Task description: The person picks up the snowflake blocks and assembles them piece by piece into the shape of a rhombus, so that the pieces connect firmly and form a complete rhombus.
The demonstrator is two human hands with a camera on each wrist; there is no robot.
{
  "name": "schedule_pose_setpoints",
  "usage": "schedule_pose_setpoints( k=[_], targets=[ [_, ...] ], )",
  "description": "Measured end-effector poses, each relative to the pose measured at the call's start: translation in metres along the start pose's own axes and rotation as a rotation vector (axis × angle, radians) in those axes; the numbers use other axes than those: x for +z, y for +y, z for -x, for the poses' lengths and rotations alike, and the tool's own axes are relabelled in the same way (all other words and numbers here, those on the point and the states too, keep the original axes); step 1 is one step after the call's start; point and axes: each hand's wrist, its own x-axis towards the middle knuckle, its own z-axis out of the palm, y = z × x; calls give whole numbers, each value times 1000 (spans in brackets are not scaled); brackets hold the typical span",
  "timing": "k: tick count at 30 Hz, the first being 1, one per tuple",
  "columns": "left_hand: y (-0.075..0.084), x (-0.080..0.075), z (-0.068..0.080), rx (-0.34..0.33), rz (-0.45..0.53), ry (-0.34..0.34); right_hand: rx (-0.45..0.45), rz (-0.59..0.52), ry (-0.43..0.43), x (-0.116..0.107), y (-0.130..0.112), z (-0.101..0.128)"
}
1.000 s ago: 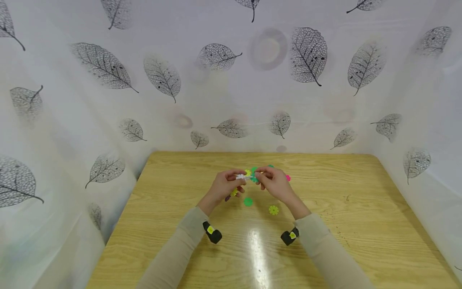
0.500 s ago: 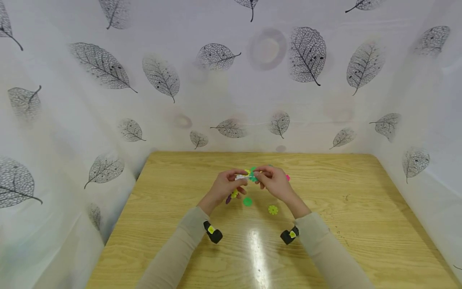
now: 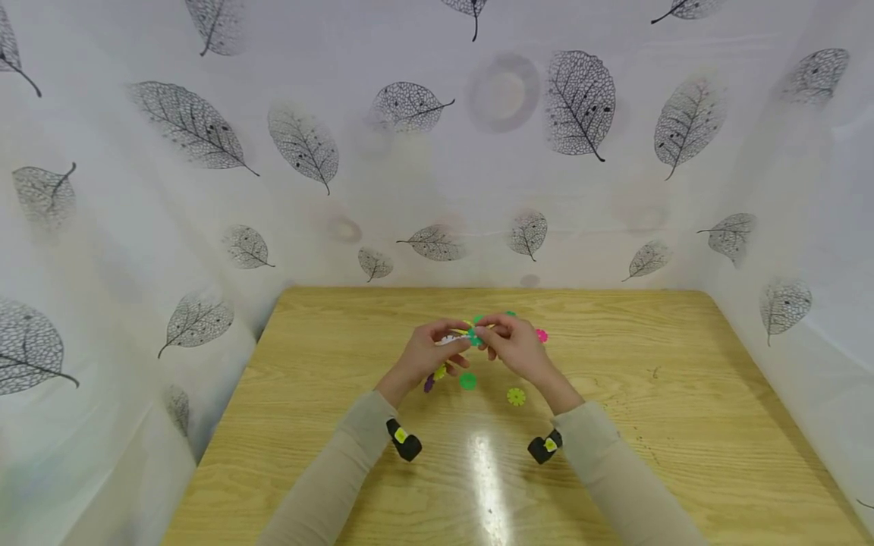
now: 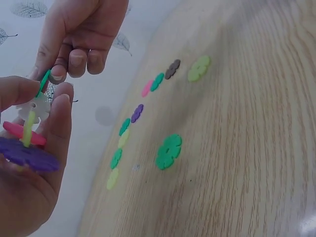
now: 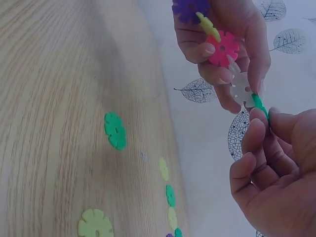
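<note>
My left hand (image 3: pixel 429 350) holds a chain of slotted snowflake discs (image 4: pixel 28 129): purple, yellow, pink, yellow and a white disc (image 5: pixel 243 89) at its end. My right hand (image 3: pixel 514 343) pinches a green disc (image 5: pixel 260 105) edge-on against the white one. Both hands meet above the middle of the wooden table (image 3: pixel 683 409). In the left wrist view the green disc (image 4: pixel 45 81) sits between thumb and forefinger, just above the white disc (image 4: pixel 37 105).
Loose discs lie on the table: a green one (image 3: pixel 467 381) and a yellow-green one (image 3: pixel 516 396) near my wrists, a pink one (image 3: pixel 542 335) beyond my right hand, several more (image 4: pixel 129 126) in a row by the leaf-printed curtain (image 3: pixel 437 152).
My hands have drawn slightly closer together and the green disc has come up against the white end of the chain. The loose discs on the table have not moved.
</note>
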Motion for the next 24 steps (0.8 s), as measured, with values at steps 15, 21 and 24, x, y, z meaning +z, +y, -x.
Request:
schedule_pose_setpoints(
  k=[15, 21, 24],
  targets=[
    [-4, -8, 1, 6, 13, 49, 36, 118, 82, -31, 30, 13],
    [-3, -8, 1, 8, 8, 54, 83, 156, 108, -45, 47, 19],
    [-3, -8, 0, 10, 3, 53, 86, 221, 119, -50, 54, 22]
  ],
)
